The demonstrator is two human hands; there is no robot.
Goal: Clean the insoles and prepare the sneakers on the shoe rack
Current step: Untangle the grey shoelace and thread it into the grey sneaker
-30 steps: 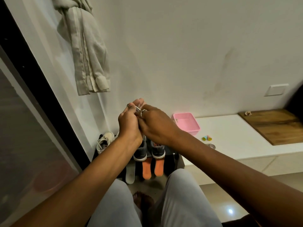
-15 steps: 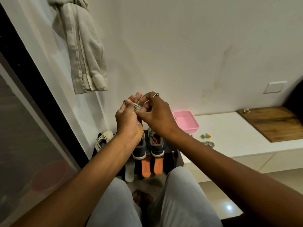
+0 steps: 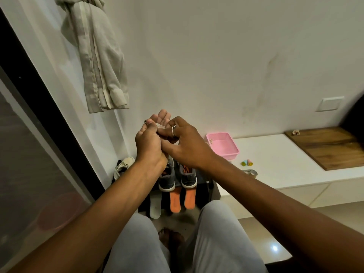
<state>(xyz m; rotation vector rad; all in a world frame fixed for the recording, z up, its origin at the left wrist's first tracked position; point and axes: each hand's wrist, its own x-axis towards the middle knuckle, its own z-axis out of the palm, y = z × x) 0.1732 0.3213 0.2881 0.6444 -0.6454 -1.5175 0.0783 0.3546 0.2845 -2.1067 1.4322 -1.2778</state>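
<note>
Your left hand and right hand meet over the grey sneakers, both pinching a small pale scrap.

An off-white plastered wall fills most of the view. It is marked with faint brownish streaks, and a white rectangular switch plate sits lower to the right. A pale grey-beige striped cloth hangs high on the left, near the black frame of a tall glass door. A low white counter runs along the wall on the right, carrying a brown wooden board and a pink square plastic basket. The glossy beige floor tiles catch one small bright spot of light.
</note>
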